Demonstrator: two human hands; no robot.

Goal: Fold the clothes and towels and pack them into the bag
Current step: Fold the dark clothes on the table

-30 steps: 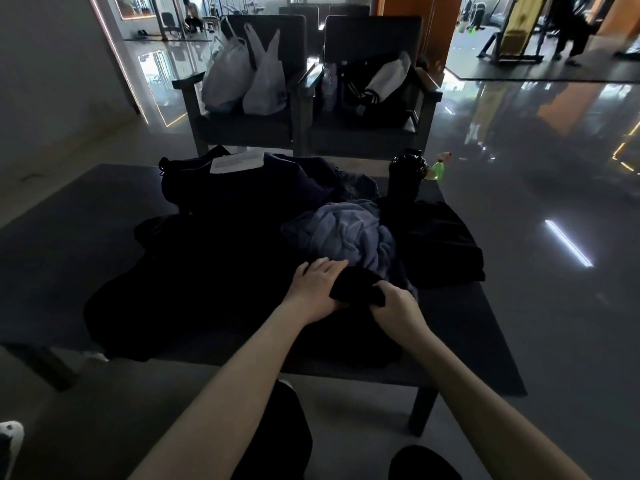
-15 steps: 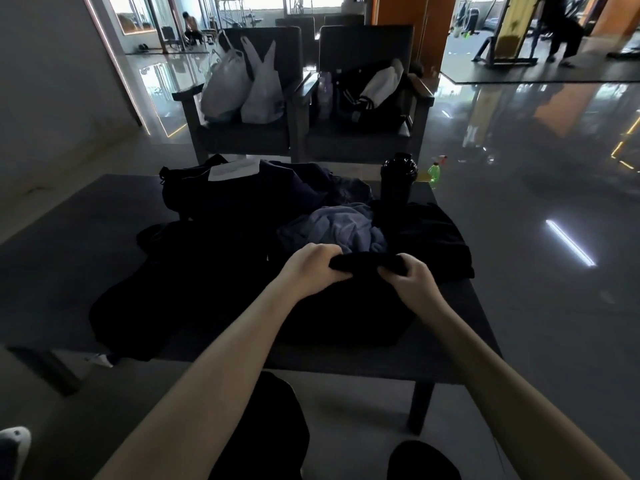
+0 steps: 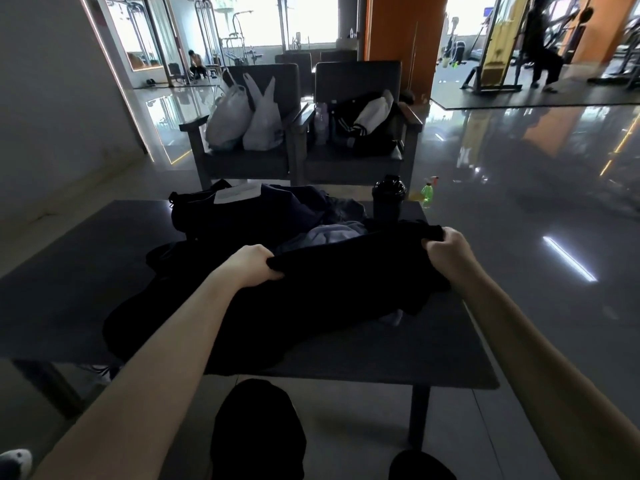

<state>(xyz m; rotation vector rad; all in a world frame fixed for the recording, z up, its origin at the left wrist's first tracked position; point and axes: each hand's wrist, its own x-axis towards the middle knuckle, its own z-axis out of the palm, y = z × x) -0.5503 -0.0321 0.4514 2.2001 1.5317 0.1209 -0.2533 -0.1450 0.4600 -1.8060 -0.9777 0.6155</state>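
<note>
While the black garment point(image 3: 346, 292) hangs stretched between the two hands, its lower part drapes over the near half of the desk point(image 3: 398, 362) and over other dark clothes point(image 3: 145, 317) lying there. The left hand point(image 3: 254, 263) has its grip curled tight round one upper corner; the right hand point(image 3: 446, 249) has its grip bunched round the other, a little farther off. Just beyond the raised edge lies a crumpled blue-grey cloth point(image 3: 334, 233), and behind that the dark bag point(image 3: 242, 213) sits at the far left of the desk. A black shaker bottle point(image 3: 388, 199) stands on the far part of the desk, near the right hand. The main risk seems to be the bottle: a wide sweep to flatten the garment could knock it over. The hem may also snag the clothes beneath and drag them toward the near edge, and in such dim light black on black makes a crooked fold likely.
</note>
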